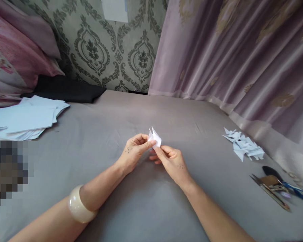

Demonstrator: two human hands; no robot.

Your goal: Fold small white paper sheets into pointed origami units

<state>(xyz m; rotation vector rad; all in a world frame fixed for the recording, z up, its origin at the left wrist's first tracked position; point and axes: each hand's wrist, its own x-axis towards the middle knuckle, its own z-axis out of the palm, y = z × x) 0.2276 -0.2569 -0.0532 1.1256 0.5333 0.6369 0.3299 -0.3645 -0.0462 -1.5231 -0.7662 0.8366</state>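
Observation:
A small piece of folded white paper [155, 137] is held up between my two hands, over the middle of the grey surface. It has two thin points sticking up at its top. My left hand [135, 149] pinches its left side, with the thumb lying across the front. From the lower right, my right hand [173, 163] grips its bottom edge between thumb and fingers. Some fingertips of both hands are hidden behind the paper and the hands. A pale bangle [80, 205] sits on my left forearm.
On the right lies a heap of folded white paper pieces [244, 144]. Nearer are blue-handled scissors [296, 192] and a pencil-like tool [272, 195]. Stacked white sheets [22, 116] lie at left, beside a black cloth-like item [68, 89]. A curtain [217, 50] borders the right side.

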